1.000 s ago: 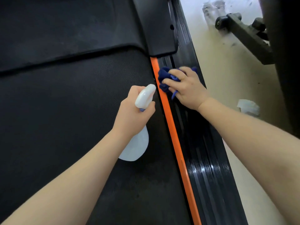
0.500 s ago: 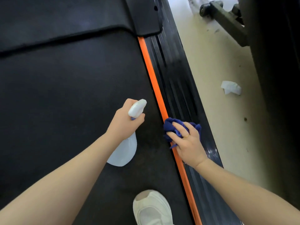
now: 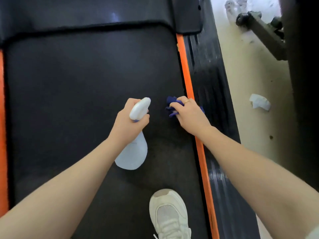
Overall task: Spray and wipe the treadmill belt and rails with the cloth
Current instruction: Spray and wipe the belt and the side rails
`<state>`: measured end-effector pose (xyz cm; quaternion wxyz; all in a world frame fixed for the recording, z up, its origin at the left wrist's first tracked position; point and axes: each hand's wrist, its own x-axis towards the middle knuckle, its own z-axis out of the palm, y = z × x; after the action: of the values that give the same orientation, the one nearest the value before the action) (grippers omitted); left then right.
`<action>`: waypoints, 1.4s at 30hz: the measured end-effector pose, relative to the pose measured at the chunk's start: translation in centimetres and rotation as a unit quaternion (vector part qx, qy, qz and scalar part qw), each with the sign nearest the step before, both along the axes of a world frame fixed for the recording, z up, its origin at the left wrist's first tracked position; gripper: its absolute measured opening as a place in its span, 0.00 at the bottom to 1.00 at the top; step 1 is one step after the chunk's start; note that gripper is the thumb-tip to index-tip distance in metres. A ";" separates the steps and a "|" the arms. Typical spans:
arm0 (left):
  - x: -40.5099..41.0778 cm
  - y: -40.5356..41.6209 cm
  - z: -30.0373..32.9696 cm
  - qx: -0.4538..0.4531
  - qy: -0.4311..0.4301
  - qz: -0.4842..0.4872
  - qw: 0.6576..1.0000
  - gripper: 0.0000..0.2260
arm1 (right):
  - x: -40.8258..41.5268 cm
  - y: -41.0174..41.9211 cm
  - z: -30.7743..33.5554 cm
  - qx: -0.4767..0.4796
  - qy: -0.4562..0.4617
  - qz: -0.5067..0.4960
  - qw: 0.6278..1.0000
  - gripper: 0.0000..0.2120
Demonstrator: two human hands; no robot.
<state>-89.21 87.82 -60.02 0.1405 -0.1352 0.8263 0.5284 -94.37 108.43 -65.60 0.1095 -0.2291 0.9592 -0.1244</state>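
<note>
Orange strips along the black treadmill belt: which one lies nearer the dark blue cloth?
The right-hand orange strip, running under the right hand gripping the dark blue cloth; the other hugs the picture's left edge.

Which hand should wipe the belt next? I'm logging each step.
Right. The right hand already grips the cloth above the belt; the left hand holds the spray bottle.
</note>
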 end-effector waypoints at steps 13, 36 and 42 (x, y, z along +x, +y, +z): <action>18.4 -16.8 2.1 -0.102 -0.151 0.057 0.982 0.16 | 5.9 -19.0 2.2 -0.203 -0.245 0.071 0.945 0.14; 20.2 -19.4 -1.0 0.014 -0.102 -0.052 0.993 0.12 | 14.0 -20.8 3.3 -0.094 -0.109 -0.123 0.982 0.13; 22.4 -26.0 -0.5 0.008 0.000 0.133 0.991 0.20 | 15.2 -27.3 1.0 -0.118 -0.066 -0.127 0.983 0.14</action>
<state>-66.84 61.84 -60.55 0.0698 -0.2426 0.7968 0.5491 -79.14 81.16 -64.60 0.1274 -0.1076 0.9498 -0.2648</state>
